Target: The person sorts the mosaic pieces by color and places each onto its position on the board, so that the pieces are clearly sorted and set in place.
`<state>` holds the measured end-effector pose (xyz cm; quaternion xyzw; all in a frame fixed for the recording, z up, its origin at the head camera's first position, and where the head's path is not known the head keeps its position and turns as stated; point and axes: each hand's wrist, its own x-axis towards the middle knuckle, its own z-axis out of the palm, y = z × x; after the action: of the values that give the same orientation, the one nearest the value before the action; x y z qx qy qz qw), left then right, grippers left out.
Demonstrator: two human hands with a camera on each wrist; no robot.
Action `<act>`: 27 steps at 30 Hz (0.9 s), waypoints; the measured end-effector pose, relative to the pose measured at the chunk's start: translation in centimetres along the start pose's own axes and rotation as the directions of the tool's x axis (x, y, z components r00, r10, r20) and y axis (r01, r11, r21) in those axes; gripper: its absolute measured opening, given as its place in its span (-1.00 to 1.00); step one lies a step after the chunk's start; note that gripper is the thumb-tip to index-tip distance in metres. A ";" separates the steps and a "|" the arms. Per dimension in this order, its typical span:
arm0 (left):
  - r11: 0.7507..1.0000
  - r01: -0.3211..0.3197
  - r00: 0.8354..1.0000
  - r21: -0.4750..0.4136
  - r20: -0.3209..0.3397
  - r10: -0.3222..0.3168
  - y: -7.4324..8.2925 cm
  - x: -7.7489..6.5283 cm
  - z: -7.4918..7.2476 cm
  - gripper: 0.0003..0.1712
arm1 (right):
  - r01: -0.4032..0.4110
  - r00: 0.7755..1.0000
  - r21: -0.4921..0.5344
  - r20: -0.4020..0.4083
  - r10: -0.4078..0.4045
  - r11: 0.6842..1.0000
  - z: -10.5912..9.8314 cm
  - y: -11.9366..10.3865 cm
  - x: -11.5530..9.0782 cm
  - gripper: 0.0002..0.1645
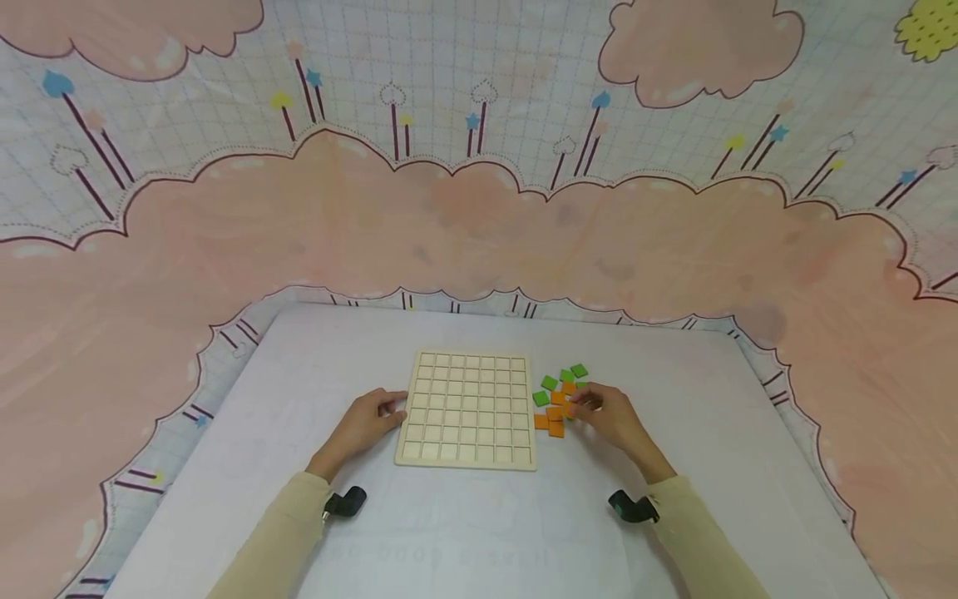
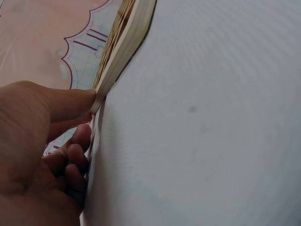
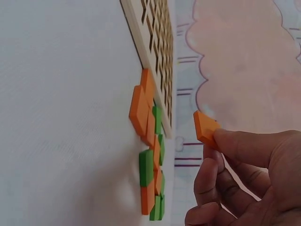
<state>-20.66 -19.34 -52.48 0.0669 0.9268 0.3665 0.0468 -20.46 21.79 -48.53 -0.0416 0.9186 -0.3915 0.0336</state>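
A square wooden grid board (image 1: 466, 424) lies flat on the table. My left hand (image 1: 374, 416) touches its left edge with thumb and index finger, the other fingers bent in the left wrist view. Right of the board, my right hand (image 1: 609, 413) pinches an orange square tile (image 3: 205, 129) between thumb and finger, raised off the table in the right wrist view. Beneath and beside that hand lie loose orange tiles (image 1: 555, 429) and green tiles (image 1: 550, 383), some overlapping. The right hand partly covers the pile in the head view.
A white cloth covers the table (image 1: 464, 532). Behind it hangs a pink and white patterned curtain (image 1: 479, 225). Small black devices sit at the left wrist (image 1: 346, 502) and the right wrist (image 1: 633, 507).
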 end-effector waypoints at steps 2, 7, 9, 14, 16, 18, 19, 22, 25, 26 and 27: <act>1.000 -0.001 1.000 0.001 0.000 0.001 0.0 0.0 0.1 -0.52 | 0.009 1.000 0.001 -0.003 -0.009 1.000 0.2 -0.2 0.1 -0.86; 1.000 -0.008 1.000 0.009 -0.012 0.009 -0.1 -0.1 0.1 -0.53 | 0.021 1.000 0.022 0.006 -0.021 1.000 0.6 -0.9 0.5 -0.83; 1.000 -0.014 1.000 0.015 -0.013 0.014 -0.1 -0.1 0.1 -0.53 | 0.011 1.000 0.034 0.009 -0.011 0.999 0.7 -1.3 0.6 -0.83; 1.000 -0.017 1.000 0.015 -0.014 0.017 0.0 -0.1 0.1 -0.53 | 0.017 1.000 0.045 0.007 -0.018 0.999 1.3 -2.2 1.0 -0.85; 1.000 -0.017 1.000 0.015 -0.016 0.017 0.0 -0.1 0.1 -0.53 | 0.042 0.999 0.043 0.008 -0.042 0.998 1.6 -2.4 1.1 -0.86; 1.000 -0.017 1.000 0.015 -0.014 0.017 -0.1 -0.1 0.1 -0.53 | 0.056 0.998 0.050 0.011 -0.057 0.997 2.0 -2.5 1.3 -0.89; 1.000 -0.016 1.000 0.017 -0.013 0.016 -0.1 -0.1 0.1 -0.53 | 0.058 0.998 0.055 0.012 -0.059 0.997 2.2 -2.7 1.4 -0.89; 1.000 -0.018 1.000 0.020 -0.012 0.018 -0.1 0.0 0.2 -0.53 | 0.052 0.998 0.080 0.021 -0.053 0.995 2.9 -3.1 1.7 -0.91; 1.000 -0.019 1.000 0.020 -0.014 0.020 -0.1 0.0 0.2 -0.53 | 0.034 0.999 0.103 0.029 -0.037 0.994 3.6 -3.6 1.9 -0.92; 1.000 -0.019 1.000 0.021 -0.015 0.020 -0.1 0.0 0.2 -0.53 | 0.034 0.999 0.106 0.030 -0.037 0.994 3.8 -3.7 1.9 -0.91; 1.000 -0.021 1.000 0.023 -0.016 0.021 -0.1 0.1 0.2 -0.53 | 0.032 0.999 0.111 0.030 -0.035 0.993 4.0 -3.9 2.0 -0.91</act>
<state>-20.71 -19.27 -52.67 0.0742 0.9305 0.3570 0.0346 -21.88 16.03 -48.58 -0.0614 0.8942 -0.4413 0.0440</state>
